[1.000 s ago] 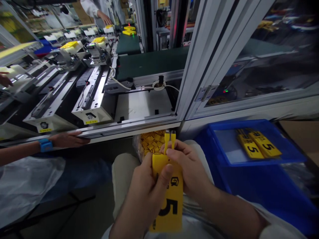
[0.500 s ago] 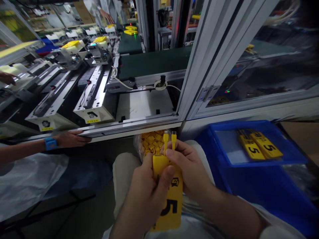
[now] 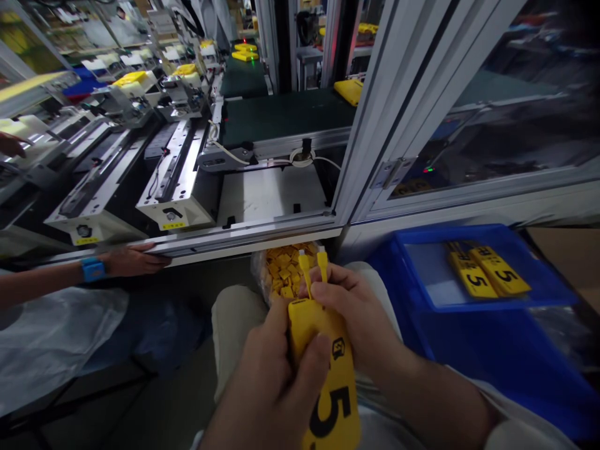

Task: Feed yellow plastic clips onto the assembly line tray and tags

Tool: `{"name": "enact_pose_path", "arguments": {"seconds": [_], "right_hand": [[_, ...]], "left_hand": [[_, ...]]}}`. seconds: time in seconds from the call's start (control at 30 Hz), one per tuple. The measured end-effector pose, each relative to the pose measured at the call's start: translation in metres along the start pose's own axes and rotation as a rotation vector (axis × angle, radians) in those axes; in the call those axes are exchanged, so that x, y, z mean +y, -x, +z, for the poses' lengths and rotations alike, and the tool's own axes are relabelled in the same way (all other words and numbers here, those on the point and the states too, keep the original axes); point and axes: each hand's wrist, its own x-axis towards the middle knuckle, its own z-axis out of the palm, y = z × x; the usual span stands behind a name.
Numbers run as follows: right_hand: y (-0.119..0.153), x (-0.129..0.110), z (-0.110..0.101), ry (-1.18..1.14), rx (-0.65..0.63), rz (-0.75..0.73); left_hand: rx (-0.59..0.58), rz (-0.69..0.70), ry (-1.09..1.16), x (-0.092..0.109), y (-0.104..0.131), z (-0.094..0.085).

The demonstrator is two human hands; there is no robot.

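A yellow power bank (image 3: pixel 340 369) marked with a black 5 is tilted in front of my body. My left hand (image 3: pixel 279 369) grips its left side, with the thumb across its face. At its top end my right hand (image 3: pixel 359 306) pinches the base of two short yellow cables (image 3: pixel 322 265), whose pale plugs point up and away. The fingertips behind the cables are partly hidden. Just beyond my hands, a clear bag (image 3: pixel 284 269) holds several small yellow pieces.
To the right, a blue bin (image 3: pixel 417 300) holds yellow power banks (image 3: pixel 487 272). Ahead run a metal frame edge (image 3: pixel 253 234), a green conveyor (image 3: pixel 281 119) and machine slides (image 3: pixel 173 181). At left, another person's hand (image 3: pixel 134 259) rests on the frame edge.
The power bank has tilted and its lower end has swung right, closer to the camera. The cable plugs now lean left. Another yellow power bank has appeared on the conveyor.
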Motion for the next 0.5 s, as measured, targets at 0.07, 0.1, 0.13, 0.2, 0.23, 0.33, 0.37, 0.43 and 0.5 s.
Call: {"name": "enact_pose_path", "arguments": {"seconds": [0.07, 0.1, 0.13, 0.2, 0.23, 0.33, 0.37, 0.43, 0.5], "right_hand": [[0.0006, -0.0004, 0.0005, -0.020, -0.031, 0.019], [0.0007, -0.0004, 0.0004, -0.030, -0.043, 0.026], [0.0006, -0.0003, 0.0001, -0.038, -0.050, 0.032], [0.0004, -0.0002, -0.0006, -0.043, -0.055, 0.034], [0.0003, -0.0002, -0.0008, -0.040, -0.055, 0.034], [0.0007, -0.0003, -0.0003, -0.030, -0.050, 0.030], [0.0009, -0.0001, 0.0001, -0.030, -0.045, 0.031], [0.0012, 0.0008, 0.0002, -0.027, -0.044, 0.033], [0.0007, 0.0019, -0.0016, -0.016, -0.042, 0.024]], "left_hand": [[0.032, 0.005, 0.000, 0.0034, 0.0027, 0.0003], [0.029, 0.013, -0.002, 0.0048, 0.0030, -0.0001], [0.011, 0.026, -0.005, 0.0060, 0.0027, -0.0008], [-0.044, 0.053, -0.005, 0.0077, 0.0012, -0.0022], [-0.057, 0.060, -0.002, 0.0083, 0.0005, -0.0026], [-0.034, 0.052, 0.004, 0.0100, 0.0002, -0.0018], [-0.016, 0.044, 0.002, 0.0104, 0.0006, -0.0010], [-0.011, 0.039, -0.010, 0.0102, 0.0013, 0.0004], [-0.022, 0.039, -0.021, 0.0078, 0.0009, 0.0006]]}}
